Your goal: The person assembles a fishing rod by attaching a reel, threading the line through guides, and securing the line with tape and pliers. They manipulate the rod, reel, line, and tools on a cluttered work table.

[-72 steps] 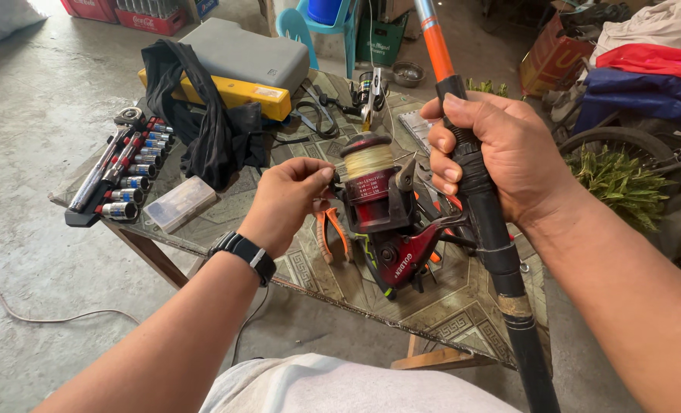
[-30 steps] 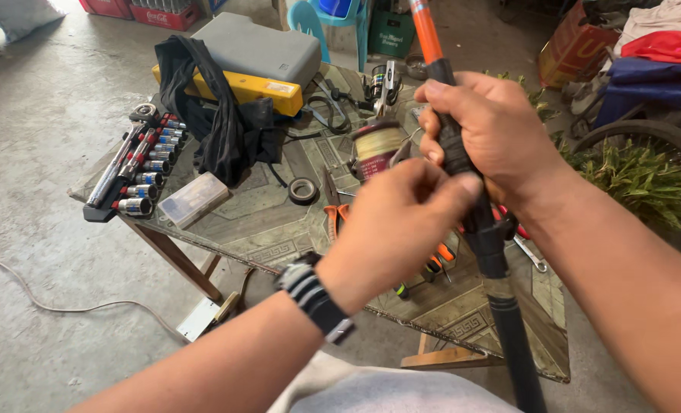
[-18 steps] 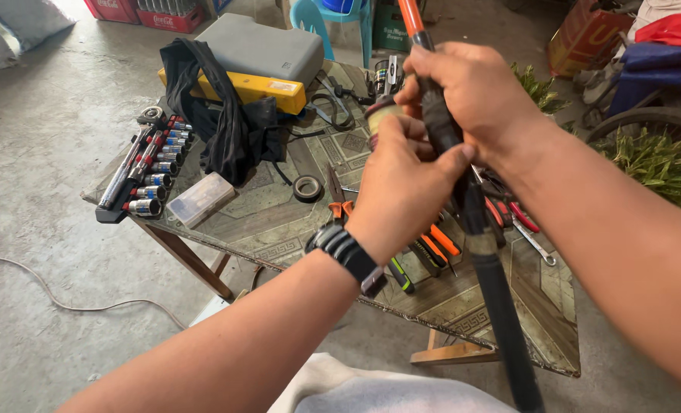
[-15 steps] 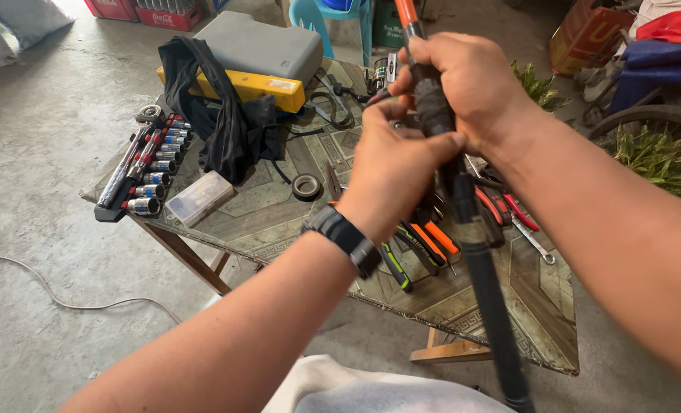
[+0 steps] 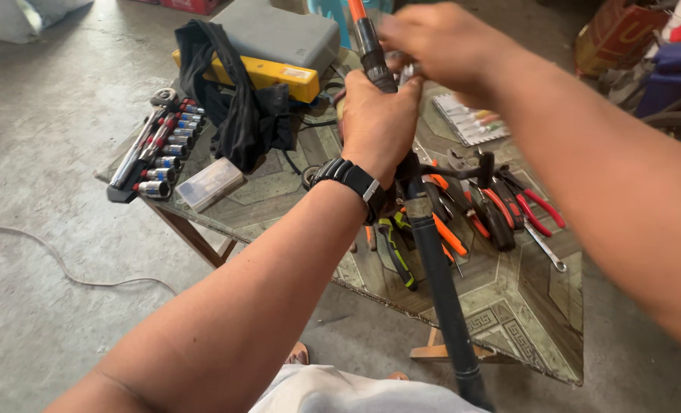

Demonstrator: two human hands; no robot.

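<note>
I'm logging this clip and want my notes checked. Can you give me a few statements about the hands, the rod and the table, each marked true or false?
1. The left hand grips the black rod. True.
2. The left wrist is bare. False: it wears a black watch.
3. The socket set lies at the table's left end. True.
4. The right hand rests flat on the table. False: it is raised at the rod, above the left hand.
5. The pliers hang on a wall. False: they lie on the table.
</note>
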